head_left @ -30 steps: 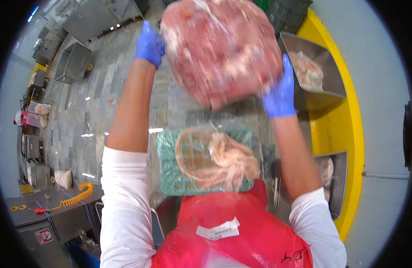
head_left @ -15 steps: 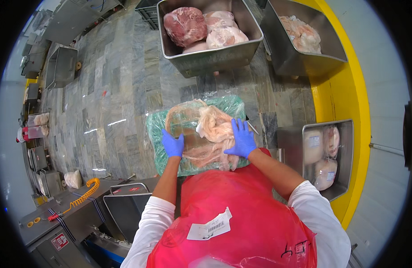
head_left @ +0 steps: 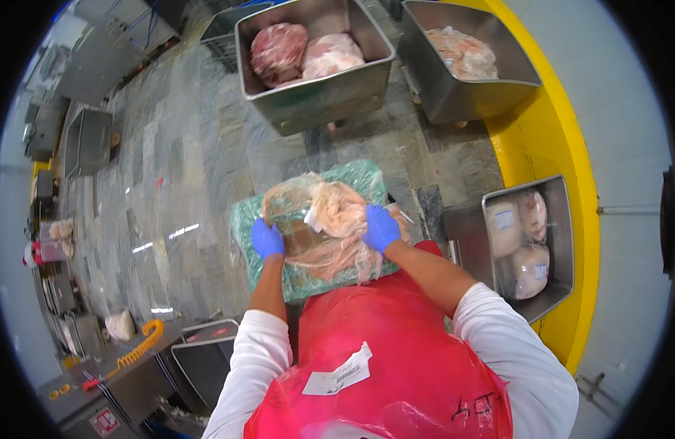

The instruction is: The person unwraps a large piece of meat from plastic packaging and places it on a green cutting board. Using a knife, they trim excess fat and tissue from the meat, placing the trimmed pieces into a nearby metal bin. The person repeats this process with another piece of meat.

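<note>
Both hands have gone from spread fingers to curled ones since half a second ago, and the whole view has shifted a bit too. Fingertips mostly hidden; clear film is hard to tell apart from the pale membrane (head_left: pixel 337 208), which lies bunched and looped on top of the film-wrapped green crate (head_left: pixel 242 228). Left hand (head_left: pixel 268 239), blue glove, is half closed at the crate's left edge, touching the membrane's loop or the film there; can't tell which, nor whether it grips. Right hand (head_left: pixel 381 227), same glove, is curled shut on the membrane's bunched side, at the crate's right; thumb not clear. Beyond the crate, well apart, a steel bin (head_left: pixel 323 101) carries a dark red meat piece (head_left: pixel 277 50) and a paler one (head_left: pixel 333 55); anything lower in it is cut off by its near wall. Beyond and right of the crate, a second bin (head_left: pixel 484 101) has pale trimmings (head_left: pixel 465 55), bottom unseen. Right of the crate, a third bin (head_left: pixel 568 241) shows three wrapped pieces (head_left: pixel 531 271), labels too small. Red apron (head_left: pixel 396 322) hides the crate's near right corner. Left of the crate, on the near side, a yellow coiled hose (head_left: pixel 141 348) sits on a steel table (head_left: pixel 63 377), partly lost in the dark rim.
</note>
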### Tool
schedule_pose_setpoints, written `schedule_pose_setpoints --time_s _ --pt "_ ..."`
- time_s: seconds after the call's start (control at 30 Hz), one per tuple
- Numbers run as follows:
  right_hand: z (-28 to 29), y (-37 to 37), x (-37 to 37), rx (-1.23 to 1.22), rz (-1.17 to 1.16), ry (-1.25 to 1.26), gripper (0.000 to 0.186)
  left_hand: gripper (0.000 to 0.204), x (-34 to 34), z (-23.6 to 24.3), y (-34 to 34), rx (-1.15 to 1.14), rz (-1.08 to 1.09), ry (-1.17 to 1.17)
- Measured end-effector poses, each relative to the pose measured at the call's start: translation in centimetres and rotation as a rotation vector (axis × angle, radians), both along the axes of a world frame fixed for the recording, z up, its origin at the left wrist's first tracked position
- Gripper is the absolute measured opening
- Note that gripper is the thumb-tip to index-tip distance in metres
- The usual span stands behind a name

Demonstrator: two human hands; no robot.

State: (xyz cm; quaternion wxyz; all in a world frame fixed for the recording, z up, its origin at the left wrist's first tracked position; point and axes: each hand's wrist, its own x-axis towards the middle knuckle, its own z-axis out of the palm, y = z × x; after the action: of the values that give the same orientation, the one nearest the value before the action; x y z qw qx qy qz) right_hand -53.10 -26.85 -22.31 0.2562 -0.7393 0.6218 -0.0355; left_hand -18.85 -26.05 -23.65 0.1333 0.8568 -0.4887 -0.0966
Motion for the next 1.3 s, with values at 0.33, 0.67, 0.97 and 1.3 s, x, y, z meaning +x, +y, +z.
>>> schedule_pose_setpoints --time_s 0.33,0.67,0.97,1.3 --pt "5.1 0.6 2.9 0.31 -0.177 -0.641 0.043 0.018 -7.2 11.4 1.2 -0.254 -0.62 0.63" --pt "2.2 5.2 8.4 0.289 -0.27 -0.497 0.092 0.036 -10.3 7.3 10.1 0.083 -1.228 0.508" --pt "0.6 2.3 5.6 0.241 -0.145 -0.819 0.033 0.068 -6.6 11.1 9.2 0.471 0.16 1.36" --pt "8.6 4.4 3.6 0.159 0.228 -0.587 0.044 0.063 -10.7 6.1 5.4 0.172 0.348 2.281"
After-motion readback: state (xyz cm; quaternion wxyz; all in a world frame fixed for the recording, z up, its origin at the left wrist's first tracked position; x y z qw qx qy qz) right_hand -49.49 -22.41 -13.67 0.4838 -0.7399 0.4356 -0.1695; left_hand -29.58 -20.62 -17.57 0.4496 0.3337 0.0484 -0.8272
